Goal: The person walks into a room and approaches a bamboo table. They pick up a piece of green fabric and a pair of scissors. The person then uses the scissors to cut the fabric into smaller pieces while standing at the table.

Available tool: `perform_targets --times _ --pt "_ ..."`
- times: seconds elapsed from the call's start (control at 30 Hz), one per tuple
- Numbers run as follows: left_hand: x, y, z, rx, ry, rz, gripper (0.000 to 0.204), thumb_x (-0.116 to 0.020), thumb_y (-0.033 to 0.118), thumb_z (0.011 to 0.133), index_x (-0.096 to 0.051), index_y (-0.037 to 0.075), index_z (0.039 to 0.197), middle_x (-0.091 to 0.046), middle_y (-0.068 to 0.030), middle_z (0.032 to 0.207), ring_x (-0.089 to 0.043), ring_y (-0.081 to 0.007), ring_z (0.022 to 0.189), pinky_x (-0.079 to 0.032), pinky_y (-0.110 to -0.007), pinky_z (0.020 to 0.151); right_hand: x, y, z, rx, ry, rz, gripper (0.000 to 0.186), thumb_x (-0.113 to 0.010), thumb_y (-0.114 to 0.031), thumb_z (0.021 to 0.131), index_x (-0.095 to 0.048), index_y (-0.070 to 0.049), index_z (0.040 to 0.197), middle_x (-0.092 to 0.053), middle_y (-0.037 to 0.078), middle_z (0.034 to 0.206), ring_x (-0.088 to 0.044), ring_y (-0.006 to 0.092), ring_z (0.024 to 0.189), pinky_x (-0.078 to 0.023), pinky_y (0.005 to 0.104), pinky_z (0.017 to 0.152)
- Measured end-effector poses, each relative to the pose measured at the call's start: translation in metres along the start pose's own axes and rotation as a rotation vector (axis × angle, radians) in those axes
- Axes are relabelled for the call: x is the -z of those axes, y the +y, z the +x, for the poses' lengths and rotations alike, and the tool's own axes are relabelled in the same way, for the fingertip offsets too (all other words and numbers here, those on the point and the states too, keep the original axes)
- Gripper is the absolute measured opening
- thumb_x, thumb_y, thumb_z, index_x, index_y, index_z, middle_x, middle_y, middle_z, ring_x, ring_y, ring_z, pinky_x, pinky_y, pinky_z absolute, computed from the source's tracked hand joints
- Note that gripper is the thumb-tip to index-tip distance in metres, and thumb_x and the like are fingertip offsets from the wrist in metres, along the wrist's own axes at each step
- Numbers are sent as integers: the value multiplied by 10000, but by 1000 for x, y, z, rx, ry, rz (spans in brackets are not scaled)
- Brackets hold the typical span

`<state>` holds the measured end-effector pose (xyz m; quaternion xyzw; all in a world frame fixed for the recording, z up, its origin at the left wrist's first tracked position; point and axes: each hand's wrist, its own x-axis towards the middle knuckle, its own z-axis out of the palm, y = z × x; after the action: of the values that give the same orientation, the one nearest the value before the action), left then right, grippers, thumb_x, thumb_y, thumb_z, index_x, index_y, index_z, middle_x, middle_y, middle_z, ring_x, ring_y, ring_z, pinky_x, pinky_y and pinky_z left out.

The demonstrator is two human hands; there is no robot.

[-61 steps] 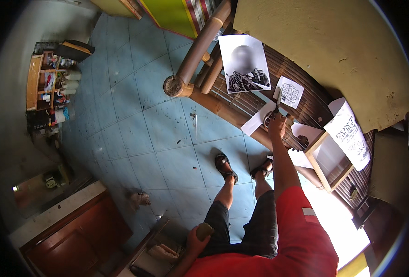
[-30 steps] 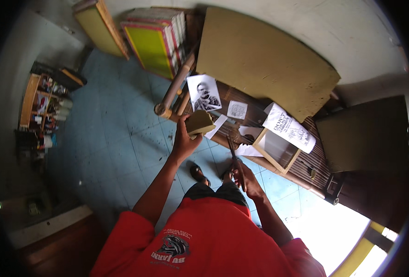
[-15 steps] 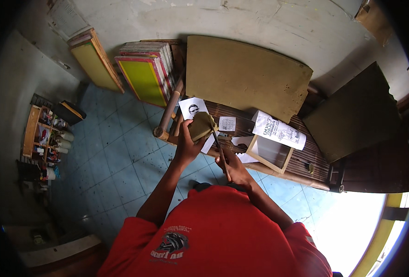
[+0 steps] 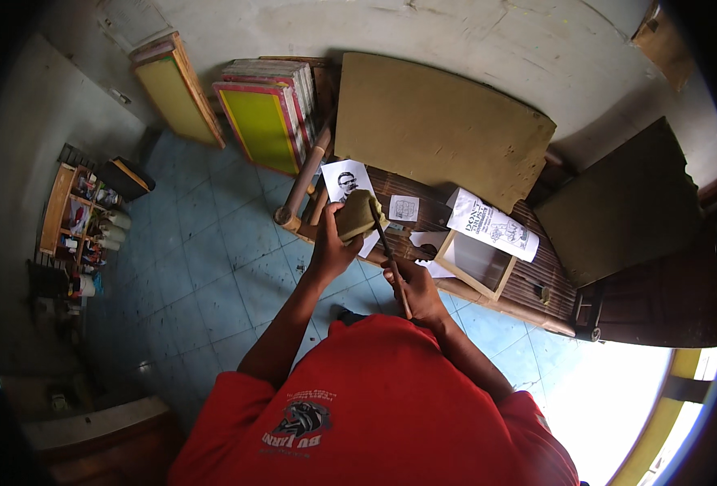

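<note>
My left hand (image 4: 331,247) is closed round an olive, irregular chunk of board (image 4: 357,215), held up over the bamboo bench (image 4: 528,301). My right hand (image 4: 415,292) grips a long, dark knife-like tool (image 4: 387,249) whose tip touches the chunk's right edge. Behind the chunk lies a paper with a printed portrait (image 4: 344,176), beside a small square drawing (image 4: 404,207). To the right, a curled printed sheet (image 4: 493,223) rests over a shallow wooden frame (image 4: 500,286). Cut white paper scraps (image 4: 431,240) lie partly hidden behind my right hand.
Large olive boards (image 4: 443,121) lean on the back wall. Stacked framed screens (image 4: 257,121) and another board (image 4: 176,97) stand at back left. A cluttered shelf (image 4: 55,206) lines the left wall. Blue floor tiles (image 4: 204,267) surround me; bright light comes in at lower right.
Two seconds ago my right hand reached onto the bench and my left hung low with the chunk. Both rose and met in front of me; since half a second ago they have barely moved.
</note>
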<state>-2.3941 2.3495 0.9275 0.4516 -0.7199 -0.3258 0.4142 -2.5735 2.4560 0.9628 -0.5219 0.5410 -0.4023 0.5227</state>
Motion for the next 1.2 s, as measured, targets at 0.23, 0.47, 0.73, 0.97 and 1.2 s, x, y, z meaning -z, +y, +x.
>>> perform_targets --times 0.23,0.47,0.73,0.97,1.2 --pt "-1 10 -3 -72 10 54 557 -646 -10 720 -354 28 1192 -486 -166 1099 -526 -257 1030 -423 -355 887 -3 10 -6 44 66 -11 387 -552 -347 922 -577 7 1078 -487 -21 645 -415 53 538 -355 240 469" --pt "5 28 -10 -199 -108 61 536 -626 -53 703 -393 45 1175 -475 -126 1103 -514 -243 1032 -424 -336 875 14 1 -19 -193 -51 193 453 -538 -415 913 -560 26 1015 -561 40 758 -496 127 631 -415 264 570" --pt "4 19 -15 -132 -316 -107 534 -624 -64 689 -394 34 1161 -503 -152 1060 -536 -254 1007 -428 -332 866 15 8 -33 -234 -72 208 450 -545 -430 905 -570 6 1017 -526 13 713 -476 99 605 -401 265 552" --pt "-11 17 -13 -54 -251 -437 585 -659 85 787 -316 68 1261 -438 -138 1207 -529 -251 1070 -459 -343 866 7 9 -32 -91 111 -11 323 -598 -284 882 -600 23 983 -664 132 918 -644 209 852 -480 325 779" --pt "-36 40 1 775 -171 -932 461 -662 215 846 -414 138 1227 -511 -44 1095 -558 -146 969 -521 -300 652 8 15 -30 -128 217 -61 329 -601 -285 882 -596 12 1025 -661 144 913 -642 206 869 -477 313 779"
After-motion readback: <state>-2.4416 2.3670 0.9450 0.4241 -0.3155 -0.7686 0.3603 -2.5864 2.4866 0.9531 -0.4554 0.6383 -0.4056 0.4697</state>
